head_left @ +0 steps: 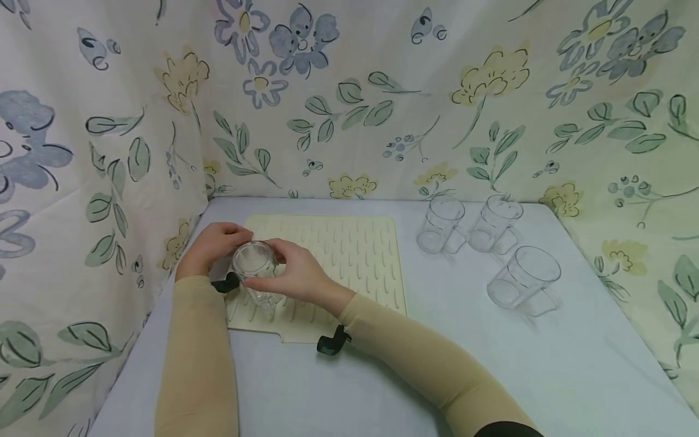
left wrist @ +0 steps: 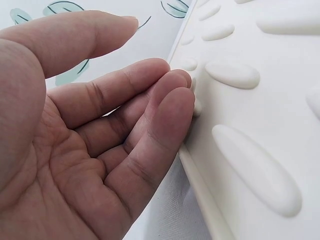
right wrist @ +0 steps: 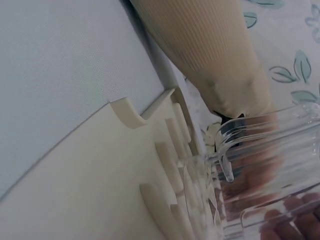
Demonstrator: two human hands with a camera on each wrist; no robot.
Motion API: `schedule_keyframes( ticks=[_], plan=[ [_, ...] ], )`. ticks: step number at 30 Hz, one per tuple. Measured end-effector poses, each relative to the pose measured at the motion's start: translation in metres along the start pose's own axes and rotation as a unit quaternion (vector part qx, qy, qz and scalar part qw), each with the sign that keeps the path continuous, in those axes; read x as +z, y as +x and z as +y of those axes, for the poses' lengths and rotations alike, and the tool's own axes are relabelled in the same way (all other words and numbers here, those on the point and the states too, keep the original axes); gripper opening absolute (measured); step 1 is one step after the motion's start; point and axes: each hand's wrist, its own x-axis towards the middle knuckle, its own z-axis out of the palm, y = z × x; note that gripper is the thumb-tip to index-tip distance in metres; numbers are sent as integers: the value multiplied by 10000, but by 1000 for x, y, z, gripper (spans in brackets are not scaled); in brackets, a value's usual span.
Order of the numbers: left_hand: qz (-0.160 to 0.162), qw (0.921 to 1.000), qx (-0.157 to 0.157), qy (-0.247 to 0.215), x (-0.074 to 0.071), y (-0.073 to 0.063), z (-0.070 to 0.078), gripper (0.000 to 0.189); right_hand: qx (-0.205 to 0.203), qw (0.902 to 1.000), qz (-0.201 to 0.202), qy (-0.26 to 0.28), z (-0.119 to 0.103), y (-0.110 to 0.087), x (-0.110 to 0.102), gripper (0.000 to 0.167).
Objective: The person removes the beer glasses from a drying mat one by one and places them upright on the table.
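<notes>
My right hand (head_left: 300,272) grips a clear glass mug (head_left: 254,260) near its upturned base, thumb on the near side and fingers on the far side. Upside down, the mug stands over the left part of a cream ridged drying mat (head_left: 349,261). Its handle points toward me. In the right wrist view the glass mug (right wrist: 272,150) has its rim end right at the mat's ridges. My left hand (head_left: 214,246) is beside the mug, holding nothing. The left wrist view shows that hand (left wrist: 110,135) with loosely bent fingers, their tips at the mat's edge.
Three more clear mugs stand upright on the right of the white table (head_left: 546,364): one mug (head_left: 441,223) at the back, another mug (head_left: 496,223) beside it, and a nearer mug (head_left: 523,278). Floral curtains (head_left: 371,158) enclose the back and sides.
</notes>
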Motion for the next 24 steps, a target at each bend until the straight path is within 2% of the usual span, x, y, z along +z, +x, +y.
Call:
schedule_keyframes(
  ticks=[13, 24],
  plan=[
    [39, 10000, 58, 60, -2, 1, -2, 59, -105, 9996, 166, 204, -8, -1, -11, 70],
    [-8, 10000, -50, 57, 0, -1, 1, 62, -27, 9996, 214, 193, -16, -7, -22, 71]
  ],
)
